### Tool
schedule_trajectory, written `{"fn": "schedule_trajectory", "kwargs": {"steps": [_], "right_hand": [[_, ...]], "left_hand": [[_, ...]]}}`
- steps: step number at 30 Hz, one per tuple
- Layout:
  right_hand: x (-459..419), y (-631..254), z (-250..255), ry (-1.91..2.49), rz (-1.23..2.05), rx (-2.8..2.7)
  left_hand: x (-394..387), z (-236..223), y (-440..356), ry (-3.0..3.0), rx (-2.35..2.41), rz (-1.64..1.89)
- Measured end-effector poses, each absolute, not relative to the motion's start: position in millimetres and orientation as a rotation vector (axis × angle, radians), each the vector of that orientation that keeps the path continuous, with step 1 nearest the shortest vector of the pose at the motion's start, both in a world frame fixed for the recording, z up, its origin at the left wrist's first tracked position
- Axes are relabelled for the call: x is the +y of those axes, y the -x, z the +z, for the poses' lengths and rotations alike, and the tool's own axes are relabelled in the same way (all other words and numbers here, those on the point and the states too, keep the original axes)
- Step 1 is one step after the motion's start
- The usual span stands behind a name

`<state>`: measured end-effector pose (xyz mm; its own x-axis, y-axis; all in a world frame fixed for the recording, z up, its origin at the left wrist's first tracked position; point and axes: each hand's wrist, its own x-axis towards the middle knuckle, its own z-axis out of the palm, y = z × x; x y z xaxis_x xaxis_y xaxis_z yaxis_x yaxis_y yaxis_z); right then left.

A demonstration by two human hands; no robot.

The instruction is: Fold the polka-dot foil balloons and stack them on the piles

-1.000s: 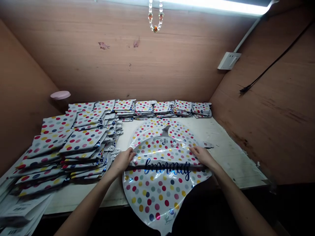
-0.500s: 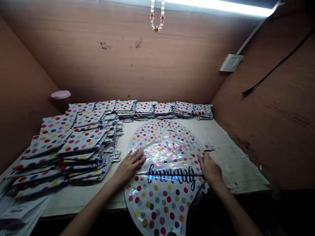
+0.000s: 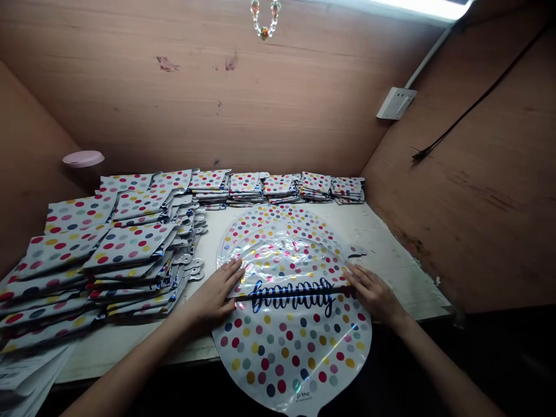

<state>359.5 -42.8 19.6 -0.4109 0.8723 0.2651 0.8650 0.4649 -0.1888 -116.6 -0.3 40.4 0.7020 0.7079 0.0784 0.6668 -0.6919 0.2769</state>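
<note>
A flat, uninflated foil balloon (image 3: pixel 286 341) with coloured dots and shiny blue lettering lies before me, its lower part hanging over the table's front edge. A dark crease runs across it through the lettering. My left hand (image 3: pixel 219 289) grips its left side at the crease, fingers on top and thumb lower down. On the opposite side, my right hand (image 3: pixel 376 292) holds the right edge near the crease, fingertips on the foil and thumb hidden. Beneath this balloon lies more dotted foil (image 3: pixel 278 214), with a tab (image 3: pixel 357 251) sticking out at the right.
Folded dotted balloons are piled in stacks (image 3: pixel 130 246) on the left, and a row of smaller stacks (image 3: pixel 245 184) lines the back wall. Printed paper sheets (image 3: pixel 26 376) lie at the lower left. A pink lid (image 3: pixel 84 158) stands behind the stacks. A cable (image 3: pixel 469 110) hangs on the right.
The balloon's lower part has spread out flat to the right, showing its rounded edge and small print. Both hands have shifted slightly on its sides. The view has moved a little.
</note>
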Motion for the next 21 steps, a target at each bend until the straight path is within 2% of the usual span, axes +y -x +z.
{"fn": "schedule_trajectory", "kwargs": {"steps": [3,6,8,11,16,21], "right_hand": [[-36.9,-351.1,31.4,1.268,0.417,-2.348],[-27.6,-350.8,38.0,1.300,0.907,-2.046],[-19.7,-353.9,38.7,1.308,1.106,-1.905],[-3.2,-355.4,35.6,1.317,1.156,-1.868],[44.0,-342.1,27.1,1.487,0.984,-1.670],[88.6,-330.4,33.3,1.573,1.179,-1.682]], "left_hand": [[8.8,43.0,127.6,-2.494,1.083,0.363],[20.6,44.0,143.1,-2.105,1.195,0.456],[26.7,44.1,148.2,-1.903,1.267,0.509],[34.3,43.3,141.4,-1.868,1.477,0.548],[62.1,41.4,115.5,-1.899,1.902,0.543],[86.4,54.1,92.1,-1.882,2.154,0.452]]}}
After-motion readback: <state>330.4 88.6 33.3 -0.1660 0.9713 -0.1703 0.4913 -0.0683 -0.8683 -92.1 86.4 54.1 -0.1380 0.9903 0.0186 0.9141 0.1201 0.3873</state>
